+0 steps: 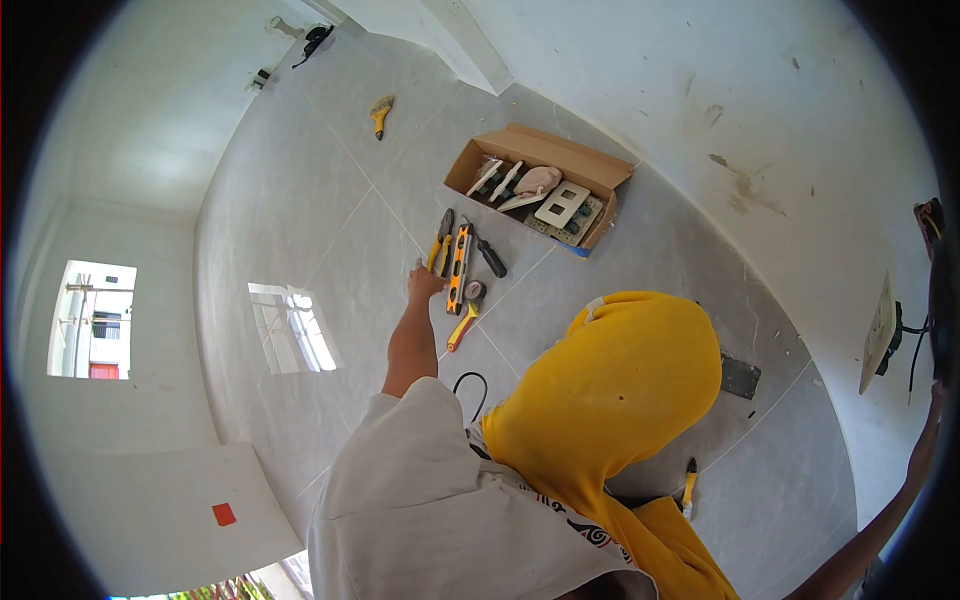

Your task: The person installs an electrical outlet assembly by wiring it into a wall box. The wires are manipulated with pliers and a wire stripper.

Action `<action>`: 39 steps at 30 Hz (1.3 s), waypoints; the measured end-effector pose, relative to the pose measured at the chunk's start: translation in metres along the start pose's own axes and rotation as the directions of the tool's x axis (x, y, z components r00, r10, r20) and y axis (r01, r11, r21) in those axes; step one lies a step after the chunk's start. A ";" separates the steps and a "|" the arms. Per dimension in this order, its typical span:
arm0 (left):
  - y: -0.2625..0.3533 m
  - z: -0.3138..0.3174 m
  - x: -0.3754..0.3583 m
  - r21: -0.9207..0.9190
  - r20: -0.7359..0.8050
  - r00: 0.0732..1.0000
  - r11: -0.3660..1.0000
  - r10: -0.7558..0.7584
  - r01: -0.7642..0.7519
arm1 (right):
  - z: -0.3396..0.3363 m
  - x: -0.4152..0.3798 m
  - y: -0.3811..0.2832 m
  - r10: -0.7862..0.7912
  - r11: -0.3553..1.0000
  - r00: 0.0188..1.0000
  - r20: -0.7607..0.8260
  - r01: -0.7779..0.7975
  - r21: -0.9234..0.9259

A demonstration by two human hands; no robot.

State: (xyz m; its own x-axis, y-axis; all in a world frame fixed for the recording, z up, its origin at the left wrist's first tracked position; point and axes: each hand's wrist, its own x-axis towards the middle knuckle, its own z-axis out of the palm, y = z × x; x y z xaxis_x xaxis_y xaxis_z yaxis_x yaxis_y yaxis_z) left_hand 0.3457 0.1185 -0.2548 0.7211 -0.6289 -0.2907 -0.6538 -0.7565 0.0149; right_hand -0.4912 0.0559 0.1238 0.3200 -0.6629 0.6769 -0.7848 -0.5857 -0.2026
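My left hand (427, 281) reaches down to the floor with fingers apart, at the yellow handle ends of a pair of pliers (441, 243). Beside the pliers lie an orange spirit level (459, 268), a black-handled screwdriver (491, 257) and a red-and-yellow tool (462, 328) with a roll of tape (474, 291) at its upper end. My right hand (938, 392) is raised at the far right edge by the wall; its fingers are lost in shadow. Near it a light switch or socket plate (879, 332) hangs off the wall on black wires (914, 340).
A cardboard box (540, 150) holds several wall plates (563, 204). One brush (380, 116) lies farther off, another (690, 487) near my yellow-clad knee (640, 380). A dark rectangular plate (740, 377) is by the right wall. Wires (931, 218) stick out higher up.
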 end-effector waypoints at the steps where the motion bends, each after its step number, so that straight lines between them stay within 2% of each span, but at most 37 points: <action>1: 0.005 -0.003 0.002 0.033 0.040 0.998 0.998 -0.053 0.051 | -0.001 0.000 -0.003 0.015 1.000 1.000 0.007 -0.015 -0.002; 2: 0.008 -0.005 0.008 -0.014 0.155 0.974 0.985 -0.167 0.172 | -0.002 0.000 -0.006 0.017 1.000 1.000 -0.003 -0.017 -0.007; 3: 0.011 -0.006 0.012 -0.020 0.149 0.976 0.987 -0.156 0.161 | -0.002 0.001 -0.009 0.061 0.998 0.998 0.000 -0.061 0.025; 5: 0.026 -0.008 0.005 0.040 0.191 0.916 0.935 -0.353 0.352 | 0.000 0.009 -0.016 0.105 0.994 0.994 -0.011 -0.104 0.036; 7: 0.031 -0.009 -0.001 0.156 0.143 0.936 0.941 -0.322 0.300 | -0.006 0.002 -0.006 0.034 0.999 0.999 0.035 -0.034 0.008; 8: 0.032 -0.008 0.003 0.124 0.201 0.921 0.942 -0.333 0.313 | -0.013 -0.013 0.000 0.096 0.985 0.992 0.084 -0.083 -0.151; 9: 0.029 0.003 0.002 0.131 0.111 0.948 0.949 -0.300 0.285 | -0.021 -0.031 0.010 0.192 0.935 0.975 0.109 -0.148 -0.323; 10: 0.021 0.007 0.007 0.141 0.093 0.968 0.966 -0.232 0.218 | -0.018 -0.017 -0.010 0.235 0.968 0.967 0.101 -0.224 -0.113; 11: 0.010 0.016 0.012 0.064 0.038 0.984 0.984 -0.171 0.169 | -0.016 -0.009 -0.022 0.210 0.977 0.977 0.036 -0.209 -0.038; 12: 0.016 0.010 -0.002 0.105 -0.066 0.995 0.991 -0.072 0.079 | -0.016 -0.008 -0.025 0.198 0.980 0.980 0.017 -0.198 0.012; 13: 0.023 -0.009 -0.027 0.064 -0.084 0.996 0.997 0.043 -0.037 | -0.015 -0.009 -0.023 0.177 0.981 0.984 -0.019 -0.175 0.090; 14: 0.030 -0.016 -0.039 0.085 -0.115 0.993 0.996 0.033 -0.023 | -0.016 -0.010 -0.019 0.150 0.988 0.987 -0.053 -0.147 0.055; 15: 0.030 -0.018 -0.044 0.185 -0.198 0.972 0.979 0.124 -0.087 | -0.017 -0.012 -0.017 0.115 0.993 0.990 -0.080 -0.113 0.029; 17: 0.030 -0.033 -0.054 0.209 -0.188 0.965 0.968 0.181 -0.141 | -0.026 -0.014 -0.022 0.145 0.989 0.984 -0.100 -0.142 0.037; 19: 0.030 -0.040 -0.061 0.005 -0.198 0.951 0.971 0.236 -0.240 | -0.034 -0.017 -0.021 0.136 0.990 0.985 -0.104 -0.132 0.048; 20: 0.038 -0.047 -0.065 0.012 -0.200 0.946 0.967 0.253 -0.256 | -0.037 -0.020 -0.019 0.104 0.995 0.974 -0.199 -0.101 0.025; 21: 0.043 -0.056 -0.072 -0.286 -0.142 0.948 0.905 0.284 -0.314 | -0.039 -0.022 -0.018 0.063 0.998 0.955 -0.291 -0.066 -0.001; 22: 0.044 -0.068 -0.079 -0.561 -0.091 0.941 0.764 0.326 -0.319 | -0.038 -0.025 -0.022 0.066 0.997 0.952 -0.298 -0.071 -0.007; 23: 0.043 -0.081 -0.092 -0.786 -0.052 0.925 0.557 0.375 -0.270 | -0.035 -0.028 -0.030 0.026 0.996 0.939 -0.344 0.003 0.084; 24: 0.062 -0.106 -0.122 -0.933 -0.025 0.856 0.297 0.516 -0.206 | -0.030 -0.030 -0.041 -0.013 0.981 0.921 -0.391 0.087 0.172; 25: 0.097 -0.137 -0.162 -0.997 -0.047 0.766 0.022 0.641 -0.080 | -0.023 -0.030 -0.057 -0.021 0.957 0.926 -0.377 0.128 0.261; 27: 0.162 -0.194 -0.238 -0.969 -0.198 0.541 -0.246 0.817 0.016 | 0.003 -0.032 -0.093 -0.047 0.887 0.950 -0.310 0.183 0.425; 28: 0.194 -0.218 -0.278 -0.949 -0.254 0.406 -0.307 0.878 0.070 | 0.019 -0.033 -0.111 -0.066 0.846 0.964 -0.258 0.191 0.497; 29: 0.224 -0.237 -0.316 -0.925 -0.316 0.262 -0.358 0.912 0.129 | 0.030 -0.032 -0.132 -0.015 0.783 0.992 -0.127 0.090 0.615; 30: 0.249 -0.248 -0.347 -0.916 -0.338 0.058 -0.342 0.939 0.209 | 0.038 -0.030 -0.149 0.020 0.709 1.000 0.013 -0.024 0.705; 31: 0.273 -0.254 -0.375 -0.909 -0.358 -0.152 -0.308 0.921 0.280 | 0.049 -0.028 -0.160 0.004 0.714 1.000 0.009 -0.009 0.700; 33: 0.313 -0.247 -0.431 -0.860 -0.322 -0.517 -0.017 0.793 0.510 | 0.062 -0.023 -0.175 0.017 0.407 0.999 -0.042 0.031 0.913; 34: 0.321 -0.230 -0.444 -0.775 -0.275 -0.610 0.204 0.743 0.599 | 0.055 -0.016 -0.176 0.006 0.414 0.999 -0.049 0.042 0.909; 35: 0.328 -0.216 -0.454 -0.648 -0.246 -0.698 0.421 0.673 0.635 | 0.046 -0.009 -0.176 -0.047 0.203 0.998 -0.051 0.060 0.977; 36: 0.334 -0.211 -0.465 -0.656 -0.255 -0.701 0.413 0.666 0.632 | 0.038 -0.005 -0.175 -0.102 -0.016 0.993 -0.060 0.059 0.998; 37: 0.341 -0.208 -0.476 -0.728 -0.222 -0.650 0.320 0.727 0.606 | 0.034 -0.008 -0.174 -0.112 -0.007 0.992 -0.064 0.063 0.998; 39: 0.352 -0.206 -0.497 -0.848 -0.178 -0.518 0.137 0.837 0.512 | 0.025 -0.024 -0.171 -0.018 -0.411 0.990 0.141 -0.136 0.901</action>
State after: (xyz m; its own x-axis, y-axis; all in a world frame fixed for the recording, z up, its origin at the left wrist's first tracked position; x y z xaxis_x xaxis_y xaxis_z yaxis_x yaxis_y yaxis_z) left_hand -0.1961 0.1275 0.0921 -0.8799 -0.3392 0.3328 0.4741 -0.5777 0.6645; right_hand -0.3516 0.1601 0.1246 0.4061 -0.7115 0.5735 0.7576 -0.0889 -0.6466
